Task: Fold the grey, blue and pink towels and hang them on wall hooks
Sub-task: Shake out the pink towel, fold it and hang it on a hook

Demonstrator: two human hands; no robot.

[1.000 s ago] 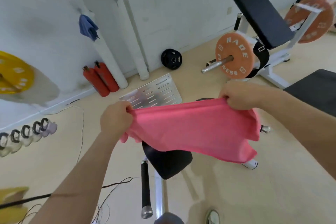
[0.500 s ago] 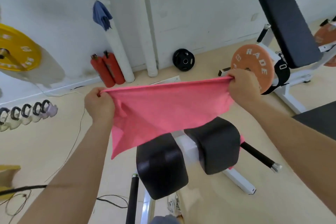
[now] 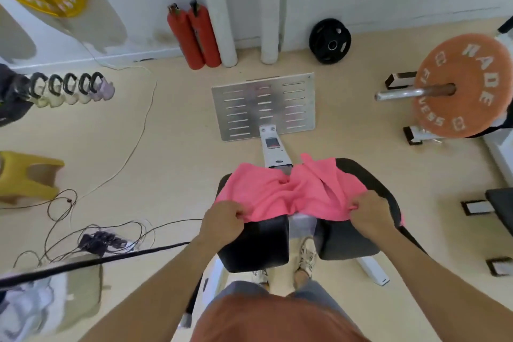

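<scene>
Pink towel (image 3: 288, 191) lies bunched across the two black pads (image 3: 258, 247) of a gym machine, mid-frame. Left hand (image 3: 222, 219) at the towel's 7 o'clock, fingers curled, pinching its near-left edge. Right hand (image 3: 372, 214) at 4 o'clock, fingers pinching the near-right edge. Slotted metal plate (image 3: 263, 105) on the floor at 12 o'clock.

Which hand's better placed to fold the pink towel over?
Likely right. The right hand pinches the pink towel at its loose, doubled near corner; the left hand grips the flatter side, anchoring it on the black pads.
</scene>
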